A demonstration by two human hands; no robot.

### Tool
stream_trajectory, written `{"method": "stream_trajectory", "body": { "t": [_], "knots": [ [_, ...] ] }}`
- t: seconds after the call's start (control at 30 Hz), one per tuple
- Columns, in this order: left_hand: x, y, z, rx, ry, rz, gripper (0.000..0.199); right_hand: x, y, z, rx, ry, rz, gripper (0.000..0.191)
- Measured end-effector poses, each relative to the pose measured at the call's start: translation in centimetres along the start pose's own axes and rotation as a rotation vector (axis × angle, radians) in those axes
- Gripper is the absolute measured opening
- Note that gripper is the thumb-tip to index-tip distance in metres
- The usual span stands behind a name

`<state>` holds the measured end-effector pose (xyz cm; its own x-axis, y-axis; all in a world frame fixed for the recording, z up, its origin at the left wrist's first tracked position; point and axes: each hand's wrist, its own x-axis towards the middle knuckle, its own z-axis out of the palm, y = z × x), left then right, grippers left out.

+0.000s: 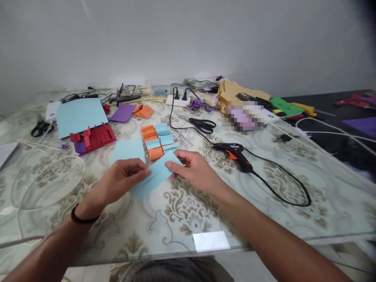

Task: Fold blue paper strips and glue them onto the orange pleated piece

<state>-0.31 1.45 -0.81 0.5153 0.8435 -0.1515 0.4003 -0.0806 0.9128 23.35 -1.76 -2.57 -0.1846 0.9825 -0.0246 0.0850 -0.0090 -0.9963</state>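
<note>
A light blue sheet of paper (157, 177) is held just above the table between my two hands. My left hand (123, 178) pinches its left side, thumb on top. At the upper right edge my right hand (190, 166) grips it between thumb and fingers. Faint crease lines run across the sheet. Behind the left hand lies another light blue square of paper (129, 150), partly covered. Just beyond my hands sit folded orange and blue paper pieces (158, 139) in two rows.
To the right lies a black glue gun (235, 150) with a looping cable. Black scissors (202, 124) rest near a white power strip (178, 101). Red folded paper (94, 139) and a large blue sheet (82, 115) lie at the left. A white cord (84, 168) loops there.
</note>
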Motion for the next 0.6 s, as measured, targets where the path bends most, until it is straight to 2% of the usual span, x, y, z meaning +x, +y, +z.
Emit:
{"method": "stream_trajectory", "body": {
  "t": [0.07, 0.1, 0.23, 0.37, 0.6],
  "knots": [
    [-0.1, -0.1, 0.3, 0.017, -0.134, -0.002, 0.034, -0.2, 0.0, 0.3, 0.003, -0.002, 0.009, 0.031],
    [-0.1, -0.1, 0.4, 0.023, -0.163, -0.003, 0.034, -0.3, -0.1, 0.5, 0.005, -0.019, 0.019, 0.03],
    [-0.3, -0.4, 1.0, 0.05, -0.14, 0.008, 0.038, -0.8, -0.1, 1.3, 0.0, -0.108, 0.055, 0.023],
    [-0.4, -0.7, 1.3, 0.066, -0.081, 0.035, 0.042, -1.0, -0.2, 1.6, -0.001, -0.108, 0.041, 0.026],
    [-0.7, -0.3, 1.5, 0.109, -0.158, -0.008, 0.044, -1.3, -0.6, 1.6, -0.008, -0.101, 0.047, 0.036]
  ]
}}
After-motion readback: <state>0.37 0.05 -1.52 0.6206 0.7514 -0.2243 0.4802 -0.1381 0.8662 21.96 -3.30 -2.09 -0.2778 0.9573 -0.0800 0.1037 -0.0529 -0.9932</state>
